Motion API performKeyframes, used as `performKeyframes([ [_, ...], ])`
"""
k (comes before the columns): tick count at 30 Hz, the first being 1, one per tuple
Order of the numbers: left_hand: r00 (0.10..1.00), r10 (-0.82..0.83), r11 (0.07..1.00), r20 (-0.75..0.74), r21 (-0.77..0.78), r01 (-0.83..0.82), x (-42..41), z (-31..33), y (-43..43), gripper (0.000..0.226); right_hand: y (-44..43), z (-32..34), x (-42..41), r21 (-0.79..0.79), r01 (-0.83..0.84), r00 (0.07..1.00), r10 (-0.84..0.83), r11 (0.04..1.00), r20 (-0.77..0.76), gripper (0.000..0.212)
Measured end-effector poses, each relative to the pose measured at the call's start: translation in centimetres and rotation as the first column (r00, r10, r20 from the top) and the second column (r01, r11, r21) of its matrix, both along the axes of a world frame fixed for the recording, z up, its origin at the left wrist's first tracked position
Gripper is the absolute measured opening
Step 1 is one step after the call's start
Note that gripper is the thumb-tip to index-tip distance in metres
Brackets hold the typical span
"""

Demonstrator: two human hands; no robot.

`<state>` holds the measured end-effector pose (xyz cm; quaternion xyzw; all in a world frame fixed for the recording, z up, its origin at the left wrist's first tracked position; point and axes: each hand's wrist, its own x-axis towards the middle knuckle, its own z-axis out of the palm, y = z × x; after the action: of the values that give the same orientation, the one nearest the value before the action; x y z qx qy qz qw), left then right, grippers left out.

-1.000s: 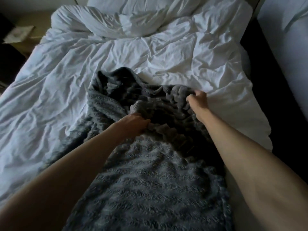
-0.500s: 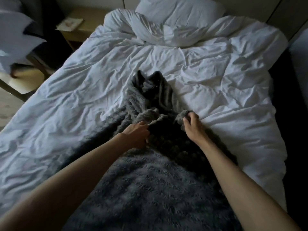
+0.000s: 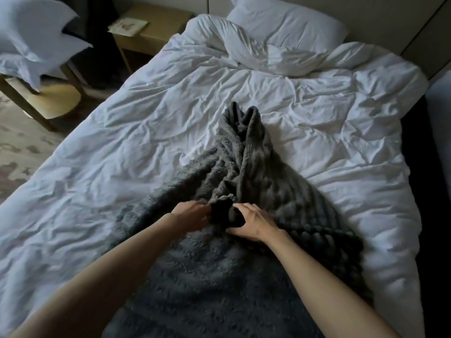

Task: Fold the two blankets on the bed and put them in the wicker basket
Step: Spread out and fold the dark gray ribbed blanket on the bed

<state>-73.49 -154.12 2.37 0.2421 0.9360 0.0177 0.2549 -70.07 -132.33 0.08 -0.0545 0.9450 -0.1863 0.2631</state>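
A dark grey fuzzy blanket (image 3: 219, 284) lies crumpled down the middle of the bed, bunched into a narrow ridge (image 3: 246, 152) that runs away from me. My left hand (image 3: 191, 214) grips a dark fold of it at the near end of the ridge. Close beside it, my right hand (image 3: 253, 222) holds the same bunched fold with fingers and thumb curled round it. Only one blanket is plainly visible. No wicker basket is in view.
The bed carries a rumpled white duvet (image 3: 146, 132) with a pillow (image 3: 288, 23) at its head. A wooden nightstand (image 3: 148, 30) stands at the far left, a wooden chair (image 3: 46, 98) with a white pillow on it beside it. Patterned carpet lies on the left.
My hands have drawn together and toward me, gathering the blanket into a narrower bunch. The right hand moved left from the blanket's right edge. The view has shifted, showing more of the bed's head.
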Motion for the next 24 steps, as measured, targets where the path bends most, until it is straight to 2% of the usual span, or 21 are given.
performKeyframes([
  [2, 0.977, 0.167, 0.977, -0.133, 0.154, -0.146, -1.4, -1.4, 0.0, 0.039, -1.2, -1.8, 0.4, 0.067, 0.052, 0.999, -0.052, 0.996, -0.004, 0.082],
  [4, 0.965, 0.254, 0.949, -0.069, 0.210, -0.235, -2.9, -2.6, 0.7, 0.055, -2.1, -3.3, 0.9, 0.094, 0.180, 0.984, -0.177, 0.979, -0.035, 0.073],
  [6, 0.973, 0.218, 0.956, 0.078, 0.185, -0.229, -4.0, -3.8, 1.5, 0.063, -2.9, -3.9, 0.5, -0.005, 0.352, 0.936, -0.352, 0.936, 0.014, 0.061],
  [8, 0.979, 0.181, 0.962, 0.095, 0.189, -0.196, -4.0, -4.5, 1.8, 0.047, -3.4, -3.7, -0.1, -0.073, 0.461, 0.887, -0.457, 0.885, 0.056, 0.043],
  [9, 0.981, 0.176, 0.959, 0.088, 0.212, -0.191, -3.8, -4.7, 1.6, 0.040, -3.4, -3.3, -0.4, -0.055, 0.489, 0.872, -0.486, 0.871, 0.052, 0.038],
  [11, 0.982, 0.168, 0.950, 0.089, 0.250, -0.186, -3.6, -4.6, 0.3, 0.039, -3.6, -2.5, -0.8, 0.052, 0.517, 0.856, -0.518, 0.854, -0.003, 0.034],
  [13, 0.985, 0.148, 0.959, 0.082, 0.231, -0.164, -3.7, -4.3, -1.4, 0.049, -3.9, -1.9, -1.0, 0.152, 0.561, 0.826, -0.563, 0.814, -0.034, 0.036],
  [15, 0.993, 0.097, 0.980, 0.060, 0.167, -0.105, -4.4, -4.0, -3.1, 0.064, -4.6, -1.5, -1.2, 0.204, 0.577, 0.812, -0.583, 0.791, -0.034, 0.029],
  [17, 0.998, 0.042, 0.984, 0.040, 0.169, -0.049, -5.3, -3.5, -4.1, 0.079, -5.5, -1.5, -1.3, 0.137, 0.608, 0.793, -0.606, 0.782, -0.066, 0.021],
  [19, 0.997, 0.025, 0.972, 0.071, 0.233, -0.041, -6.5, -3.1, -4.2, 0.084, -6.2, -1.4, -0.9, -0.048, 0.675, 0.725, -0.674, 0.736, -0.140, 0.020],
  [21, 0.984, 0.044, 0.965, 0.175, 0.249, -0.088, -7.5, -3.0, -3.5, 0.079, -6.9, -0.9, -0.6, -0.212, 0.704, 0.649, -0.735, 0.678, -0.194, 0.020],
  [24, 0.967, 0.023, 0.968, 0.252, 0.238, -0.085, -7.9, -3.5, -2.9, 0.059, -8.8, -0.1, -0.3, -0.320, 0.664, 0.625, -0.737, 0.676, -0.258, 0.020],
])
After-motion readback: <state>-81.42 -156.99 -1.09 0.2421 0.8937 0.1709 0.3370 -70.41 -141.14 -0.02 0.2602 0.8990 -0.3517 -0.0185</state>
